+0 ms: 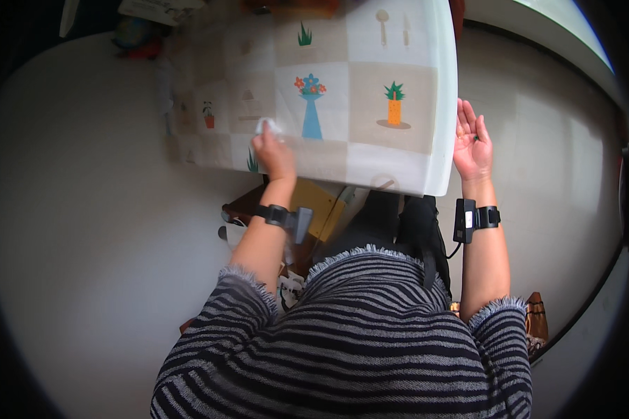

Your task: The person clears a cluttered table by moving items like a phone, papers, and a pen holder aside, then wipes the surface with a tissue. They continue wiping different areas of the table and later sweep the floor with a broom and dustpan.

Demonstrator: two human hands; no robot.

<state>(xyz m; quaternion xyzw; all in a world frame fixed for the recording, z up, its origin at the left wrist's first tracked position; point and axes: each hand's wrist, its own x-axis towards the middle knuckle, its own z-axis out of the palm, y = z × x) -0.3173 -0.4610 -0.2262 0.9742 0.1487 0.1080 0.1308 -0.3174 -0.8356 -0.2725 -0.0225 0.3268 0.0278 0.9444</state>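
Observation:
A table covered with a checked, picture-printed cloth [314,160] lies in front of me. My left hand [275,157] is over its near part, blurred, its fingers pressing a crumpled white tissue or cloth [267,125] to the surface, left of the printed blue vase. Just off the table's right edge [444,131], my right hand [472,149] is palm up and slightly cupped. A tiny green piece [476,138] rests in it near the thumb, with another small pale yellowish bit by the fingers. What these bits are cannot be told.
Colourful items and a white printed sheet [160,9] are at the far left. A blurred orange-brown object [293,6] stands at the table's far side. A yellow panel [309,207] and assorted things are under the near edge. A brown bag-like object [536,319] is on the floor at right.

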